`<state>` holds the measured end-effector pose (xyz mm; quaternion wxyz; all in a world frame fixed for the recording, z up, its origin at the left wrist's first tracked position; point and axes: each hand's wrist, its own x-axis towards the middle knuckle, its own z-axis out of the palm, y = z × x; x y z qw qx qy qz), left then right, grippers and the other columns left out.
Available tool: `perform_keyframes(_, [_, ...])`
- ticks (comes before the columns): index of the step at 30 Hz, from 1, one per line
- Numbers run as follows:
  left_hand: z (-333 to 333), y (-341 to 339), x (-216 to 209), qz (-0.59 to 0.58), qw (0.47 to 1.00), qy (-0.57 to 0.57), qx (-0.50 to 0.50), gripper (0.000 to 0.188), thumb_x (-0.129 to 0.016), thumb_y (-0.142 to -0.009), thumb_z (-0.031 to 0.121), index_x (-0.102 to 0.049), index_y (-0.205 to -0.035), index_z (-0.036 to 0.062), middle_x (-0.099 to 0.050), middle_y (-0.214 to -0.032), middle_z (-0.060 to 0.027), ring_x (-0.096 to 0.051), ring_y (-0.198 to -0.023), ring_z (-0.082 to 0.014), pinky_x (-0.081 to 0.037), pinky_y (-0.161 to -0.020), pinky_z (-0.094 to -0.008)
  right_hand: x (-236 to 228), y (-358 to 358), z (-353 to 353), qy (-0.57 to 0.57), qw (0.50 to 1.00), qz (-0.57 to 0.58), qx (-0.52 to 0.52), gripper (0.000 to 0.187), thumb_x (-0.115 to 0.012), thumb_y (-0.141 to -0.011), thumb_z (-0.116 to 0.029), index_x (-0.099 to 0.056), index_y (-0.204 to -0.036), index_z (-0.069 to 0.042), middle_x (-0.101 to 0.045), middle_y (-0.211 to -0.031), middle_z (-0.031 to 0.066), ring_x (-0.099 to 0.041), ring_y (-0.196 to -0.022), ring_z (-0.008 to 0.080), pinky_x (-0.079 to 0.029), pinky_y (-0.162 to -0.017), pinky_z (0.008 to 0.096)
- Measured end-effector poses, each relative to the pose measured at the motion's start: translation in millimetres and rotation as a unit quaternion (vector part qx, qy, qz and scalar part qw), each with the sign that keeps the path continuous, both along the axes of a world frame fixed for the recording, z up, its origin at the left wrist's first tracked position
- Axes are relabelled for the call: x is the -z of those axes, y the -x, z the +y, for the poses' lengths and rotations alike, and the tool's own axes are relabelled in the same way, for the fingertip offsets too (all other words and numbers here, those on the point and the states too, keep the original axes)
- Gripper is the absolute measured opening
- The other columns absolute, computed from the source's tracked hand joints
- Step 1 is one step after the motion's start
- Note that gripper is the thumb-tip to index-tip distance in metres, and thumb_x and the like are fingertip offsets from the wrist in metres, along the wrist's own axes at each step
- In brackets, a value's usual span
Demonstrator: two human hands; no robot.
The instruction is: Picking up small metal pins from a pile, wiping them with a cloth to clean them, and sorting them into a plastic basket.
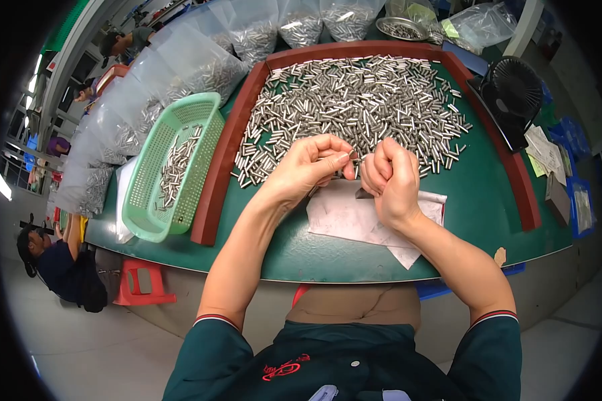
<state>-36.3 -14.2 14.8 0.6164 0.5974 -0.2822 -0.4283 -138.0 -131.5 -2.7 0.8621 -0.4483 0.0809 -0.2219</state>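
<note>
My left hand (309,166) is closed in a pinch at the near edge of a wide heap of short metal pins (361,100). A small metal pin (352,154) shows at its thumb and fingertips. Close beside it on the right, my right hand (396,182) is curled shut, its fingertips almost meeting the left ones. A dark grey piece (363,194) sticks out below the right fingers; what that hand grips is mostly hidden. Under both hands a stained whitish cloth (344,217) lies on the green tabletop (274,250).
A dark red raised border (226,167) encloses the heap on three sides. Left of it, a green basket (142,215) holds more pins. Clear bags of pins (254,37) line the far and left edges. A black fan (514,87) stands right. A co-worker (60,264) sits far left.
</note>
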Motion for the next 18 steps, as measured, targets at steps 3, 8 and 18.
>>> perform_keyframes(3, [-0.7, 9.7, 2.0, -0.158, 0.976, -0.12, 0.085, 0.015, -0.053, -0.081, 0.014, -0.054, -0.084, -0.0001, -0.056, -0.067, -0.0014, -0.046, -0.057, -0.005, -0.036, -0.048, -0.0207, 0.6, 0.1, -3.5, -0.008, 1.0, -0.003, 0.005, 0.035, -0.034, -0.084, -0.019, -0.028, -0.05, -0.009, -0.029, -0.044, -0.0008, -0.023, -0.038, 0.0066, -0.019, -0.035, 0.0224])
perform_keyframes(8, [4.6, 24.8, 10.0, -0.455, 0.876, -0.147, 0.06, 0.012, -0.058, -0.073, 0.008, -0.05, -0.075, -0.0007, -0.049, -0.055, -0.0098, -0.049, -0.05, -0.0202, -0.038, -0.049, -0.0315, -4.2, -3.0, -9.9, -0.037, 0.999, -0.028, 0.021, 0.033, -0.033, -0.081, -0.019, -0.027, -0.051, -0.009, -0.028, -0.042, -0.0003, -0.022, -0.038, 0.0071, -0.018, -0.036, 0.023])
perform_keyframes(18, [1.6, 27.7, 9.9, -0.462, 0.865, -0.191, 0.05, 0.013, -0.061, -0.071, 0.005, -0.051, -0.072, -0.003, -0.054, -0.057, -0.0119, -0.054, -0.05, -0.0198, -0.041, -0.05, -0.0297, -0.1, -1.0, -3.5, -0.065, 0.998, -0.01, 0.023, 0.036, -0.029, -0.085, -0.021, -0.025, -0.05, -0.013, -0.023, -0.039, -0.0023, -0.015, -0.037, 0.0077, -0.015, -0.036, 0.0235])
